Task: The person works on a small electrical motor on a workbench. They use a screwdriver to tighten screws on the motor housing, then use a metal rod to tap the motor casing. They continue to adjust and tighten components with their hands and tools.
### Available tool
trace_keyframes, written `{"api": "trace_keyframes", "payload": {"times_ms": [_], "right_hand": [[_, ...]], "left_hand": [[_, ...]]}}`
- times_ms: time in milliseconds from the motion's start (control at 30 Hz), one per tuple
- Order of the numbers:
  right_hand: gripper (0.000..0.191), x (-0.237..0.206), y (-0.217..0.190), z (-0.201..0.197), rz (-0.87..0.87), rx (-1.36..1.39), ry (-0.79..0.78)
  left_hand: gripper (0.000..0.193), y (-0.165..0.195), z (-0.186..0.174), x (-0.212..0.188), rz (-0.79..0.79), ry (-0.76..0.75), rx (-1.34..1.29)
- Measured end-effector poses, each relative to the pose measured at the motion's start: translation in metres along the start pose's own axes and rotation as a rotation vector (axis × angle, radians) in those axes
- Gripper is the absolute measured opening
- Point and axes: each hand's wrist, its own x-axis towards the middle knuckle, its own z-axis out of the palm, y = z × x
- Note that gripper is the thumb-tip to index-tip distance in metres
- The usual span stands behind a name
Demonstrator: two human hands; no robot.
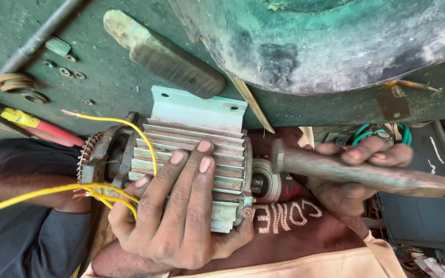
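The person braces a finned electric motor against their lap, just below the edge of the green surface. The left hand is clamped over the motor's ribbed casing; the right hand is closed around a metal hammer, its head just beside the motor's shaft end. The step looks like striking at that shaft end, which calls for a steady grip and a square blow. Yellow wires trail from the motor's opposite end. A red-and-yellow screwdriver lies on the surface beyond them.
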Motion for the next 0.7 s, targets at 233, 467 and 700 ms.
{"api": "trace_keyframes", "payload": {"times_ms": [233, 467, 700], "right_hand": [[0.04, 0.004, 0.002, 0.005, 0.138, -0.002, -0.231], [0.043, 0.009, 0.014, 0.014, -0.098, -0.036, -0.11], [0.042, -0.003, -0.01, -0.003, -0.079, -0.133, -0.133]], "left_hand": [[0.067, 0.001, -0.001, 0.001, -0.001, 0.003, 0.007], [0.071, -0.002, -0.003, 0.003, 0.027, 0.004, 0.034], [0.082, -0.004, -0.004, -0.001, 0.072, 0.028, -0.013]]}}
